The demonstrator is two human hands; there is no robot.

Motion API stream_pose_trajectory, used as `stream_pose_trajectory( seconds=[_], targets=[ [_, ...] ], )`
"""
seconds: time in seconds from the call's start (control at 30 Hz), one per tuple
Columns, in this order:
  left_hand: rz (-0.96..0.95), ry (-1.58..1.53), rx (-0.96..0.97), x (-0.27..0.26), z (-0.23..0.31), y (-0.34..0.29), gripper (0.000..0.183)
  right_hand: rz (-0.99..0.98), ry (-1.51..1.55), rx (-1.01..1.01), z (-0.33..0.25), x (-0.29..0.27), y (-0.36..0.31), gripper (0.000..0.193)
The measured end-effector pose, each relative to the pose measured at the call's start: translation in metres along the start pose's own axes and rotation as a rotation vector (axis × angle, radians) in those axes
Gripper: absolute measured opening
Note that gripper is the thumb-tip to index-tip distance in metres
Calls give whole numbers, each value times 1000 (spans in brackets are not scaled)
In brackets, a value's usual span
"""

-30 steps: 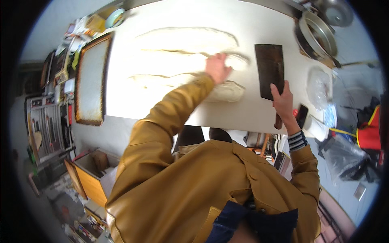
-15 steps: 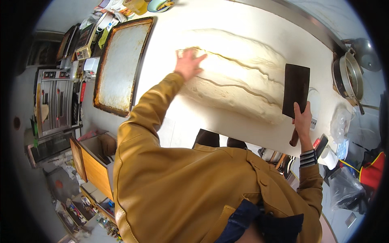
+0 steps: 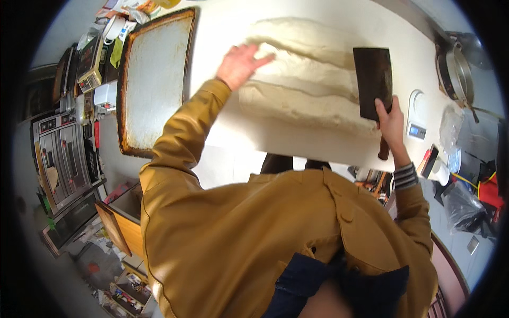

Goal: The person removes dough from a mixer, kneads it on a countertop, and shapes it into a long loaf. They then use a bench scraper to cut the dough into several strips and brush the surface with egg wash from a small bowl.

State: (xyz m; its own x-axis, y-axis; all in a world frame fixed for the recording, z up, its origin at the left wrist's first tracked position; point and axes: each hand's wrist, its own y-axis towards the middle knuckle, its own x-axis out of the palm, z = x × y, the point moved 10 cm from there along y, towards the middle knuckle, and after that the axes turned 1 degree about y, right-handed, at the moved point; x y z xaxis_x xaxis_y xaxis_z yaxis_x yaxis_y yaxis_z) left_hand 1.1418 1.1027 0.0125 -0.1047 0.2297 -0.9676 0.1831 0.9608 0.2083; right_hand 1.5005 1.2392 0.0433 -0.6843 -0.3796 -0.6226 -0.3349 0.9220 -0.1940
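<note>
Three long, thick rolls of pale dough lie side by side on a white table: a far roll (image 3: 305, 34), a middle roll (image 3: 313, 71) and a near roll (image 3: 313, 106). My left hand (image 3: 239, 64) is at the left end of the middle roll, fingers spread, with the fingertips at the dough. Whether they press on it I cannot tell. In my right hand (image 3: 391, 124) is a dark, broad-bladed cleaver (image 3: 373, 79), gripped by its handle with the blade pointing away from me. The blade hides part of the rolls' right ends.
Left of the dough lies a browned metal baking tray (image 3: 155, 79). A small white digital scale (image 3: 417, 114) sits right of my right hand, near a clear plastic bag (image 3: 450, 130). Metal pans (image 3: 457, 74) stand at the far right. An oven (image 3: 63, 164) is at the left.
The view has shifted, so the table appears higher. The cleaver has moved left over the dough's right ends, uncovering the scale. My left hand has drawn slightly left, fingers still spread.
</note>
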Motion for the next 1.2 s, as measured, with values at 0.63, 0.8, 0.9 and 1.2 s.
stream_pose_trajectory(
  seconds=[0.63,0.8,0.9,1.2],
  targets=[
    [-280,-375,74,33,89,-44,63,126,121,99,23,-7,-17,27],
    [-390,-168,-63,12,41,-93,63,272,41,85,32,-54,-20,28],
    [-303,-151,-217,13,25,-99,62,281,114,80,49,-74,-24,27],
    [-155,-525,51,-5,253,48,88,263,373,154,104,-94,-38,26]
  ],
)
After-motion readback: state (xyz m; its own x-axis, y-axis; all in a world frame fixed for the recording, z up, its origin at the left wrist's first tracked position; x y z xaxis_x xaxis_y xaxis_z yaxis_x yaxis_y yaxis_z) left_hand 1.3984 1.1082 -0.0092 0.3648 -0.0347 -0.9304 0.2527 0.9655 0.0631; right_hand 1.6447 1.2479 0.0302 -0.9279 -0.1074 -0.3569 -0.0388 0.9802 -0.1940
